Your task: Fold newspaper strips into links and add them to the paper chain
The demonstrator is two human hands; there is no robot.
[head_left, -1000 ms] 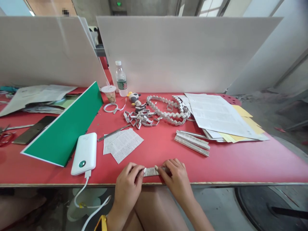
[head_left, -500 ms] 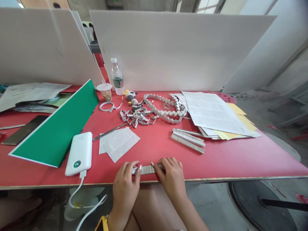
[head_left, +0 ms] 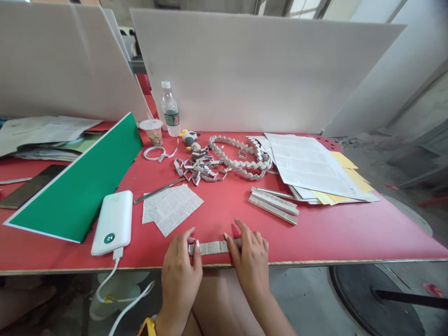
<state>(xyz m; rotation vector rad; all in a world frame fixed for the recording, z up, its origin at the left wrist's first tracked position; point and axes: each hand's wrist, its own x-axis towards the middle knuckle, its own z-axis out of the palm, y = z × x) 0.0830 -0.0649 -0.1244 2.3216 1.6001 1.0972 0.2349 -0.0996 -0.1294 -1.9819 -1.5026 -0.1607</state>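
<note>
A folded strip of printed paper (head_left: 213,248) lies flat along the table's front edge. My left hand (head_left: 182,266) has thumb and index finger closed around its left end. Over the right end is my right hand (head_left: 251,256), thumb and index finger spread apart, the index raised off the paper; its other fingers partly cover that end. Beyond my left hand rest small printed paper sheets (head_left: 178,210) with a metal ruler-like blade (head_left: 157,192) along their upper edge. Several folded paper strips (head_left: 273,206) lie beyond my right hand.
Folded-paper chains (head_left: 245,164) and plush birds (head_left: 190,137) sit at the back, near a bottle (head_left: 171,112) and lidded cup (head_left: 152,130). At left are a white power bank (head_left: 114,219) with its cable and a green board (head_left: 84,186). A paper stack (head_left: 311,163) lies right.
My right hand's thumb and index finger have parted and lifted from the strip. My left hand stays at the left end, slightly further left. The view has shifted a little.
</note>
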